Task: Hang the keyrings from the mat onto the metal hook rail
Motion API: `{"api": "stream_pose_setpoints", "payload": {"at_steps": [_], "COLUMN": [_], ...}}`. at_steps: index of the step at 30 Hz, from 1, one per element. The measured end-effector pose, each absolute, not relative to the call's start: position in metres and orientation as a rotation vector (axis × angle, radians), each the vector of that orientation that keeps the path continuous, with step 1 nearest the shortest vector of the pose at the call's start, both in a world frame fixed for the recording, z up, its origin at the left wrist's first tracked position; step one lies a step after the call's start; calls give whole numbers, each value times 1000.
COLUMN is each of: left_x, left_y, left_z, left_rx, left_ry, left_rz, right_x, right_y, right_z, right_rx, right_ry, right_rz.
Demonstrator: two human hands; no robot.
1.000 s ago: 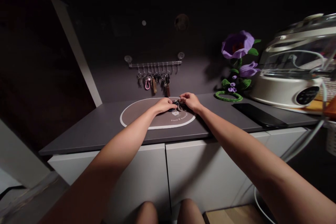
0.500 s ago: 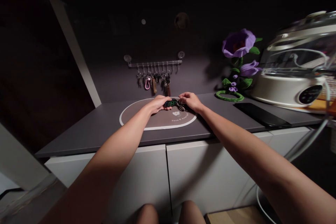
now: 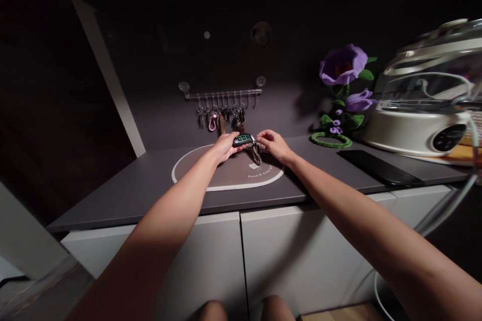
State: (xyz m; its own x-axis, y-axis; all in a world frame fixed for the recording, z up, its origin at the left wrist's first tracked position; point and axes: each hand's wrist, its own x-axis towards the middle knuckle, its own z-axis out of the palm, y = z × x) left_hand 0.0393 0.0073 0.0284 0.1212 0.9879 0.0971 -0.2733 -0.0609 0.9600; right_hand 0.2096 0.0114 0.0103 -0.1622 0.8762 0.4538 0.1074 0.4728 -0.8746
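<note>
My left hand (image 3: 226, 146) is closed around the near end of a dark car key fob (image 3: 243, 139) with green-edged buttons, held just above the oval mat. From the fob's right end hangs a braided strap (image 3: 256, 153) on a metal clasp (image 3: 253, 139). My right hand (image 3: 274, 144) is beside the clasp, thumb and fingertips pinched together; whether they grip part of the ring cannot be made out. Under both hands lies the brown oval mat (image 3: 211, 175) with a white rim and lettering.
On the back wall, a clear hook rail (image 3: 226, 94) carries several keys and a pink loop (image 3: 212, 122). To the right stand a purple crocheted flower (image 3: 344, 66) on a green ring base, a black phone (image 3: 380, 167) lying flat, and a white appliance (image 3: 410, 133) with a cable.
The key fob has come up slightly and turned, its buttons now facing me more. The braided strap now dangles below it, and my right hand stays close by.
</note>
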Motion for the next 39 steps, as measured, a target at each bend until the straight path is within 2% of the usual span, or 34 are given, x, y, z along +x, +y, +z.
{"api": "stream_pose_setpoints", "payload": {"at_steps": [12,34,39], "left_x": [36,29,29], "left_y": [10,7,8], "left_z": [33,38,38], "left_rx": [1005,982,960], "left_ry": [741,540,544], "left_rz": [1344,1250,1265], "right_x": [207,206,207], "right_y": [4,3,4], "right_z": [15,18,17], "right_rx": [-848,-713,-702], "right_ry": [-1660,-1535,-1549], "right_rz": [778,1049,999]}}
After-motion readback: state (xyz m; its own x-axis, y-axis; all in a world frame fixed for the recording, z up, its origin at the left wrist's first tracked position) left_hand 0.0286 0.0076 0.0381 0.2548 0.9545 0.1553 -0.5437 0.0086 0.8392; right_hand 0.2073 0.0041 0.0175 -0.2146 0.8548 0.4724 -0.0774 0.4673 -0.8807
